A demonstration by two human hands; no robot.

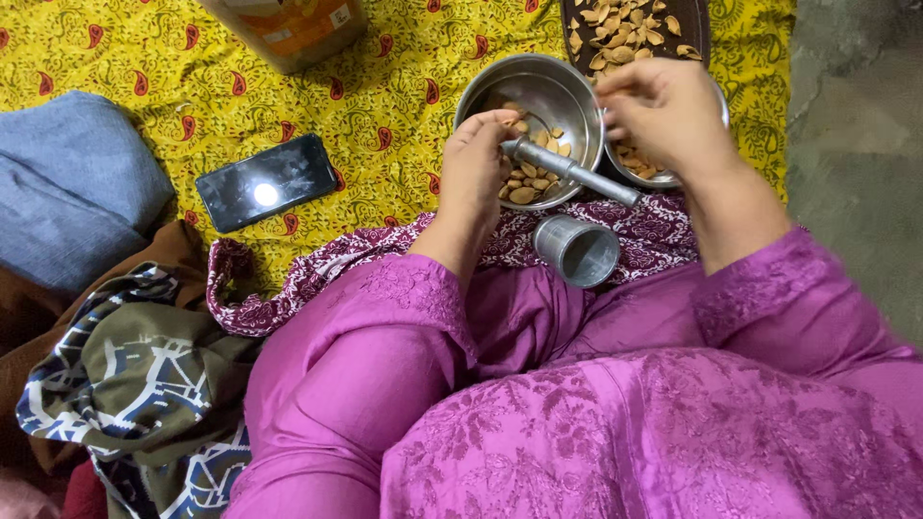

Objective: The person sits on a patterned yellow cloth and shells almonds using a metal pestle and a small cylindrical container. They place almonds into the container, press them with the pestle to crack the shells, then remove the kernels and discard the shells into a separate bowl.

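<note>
a: two steel bowls (538, 91) on yellow patterned cloth (385, 106), one dark tray of shells (630, 29) beyond, one phone (267, 181) well off to the left, one small steel cup (577, 252) near the knee, one steel pestle (572, 171) lying across the near bowl's rim.

b: left hand (473, 173) reaching into that bowl, fingers curled down among the nuts (527, 183), touching the pestle's end. can't tell whether pinching one. right hand (663, 111) hovering over the second bowl, fingers bunched tight, likely on a small piece, hidden though.

a: risks?

b: could nudge the pestle off the rim with the left wrist, probably rolling toward the cup. might tip the near bowl too, spilling nuts onto cloth.
</note>
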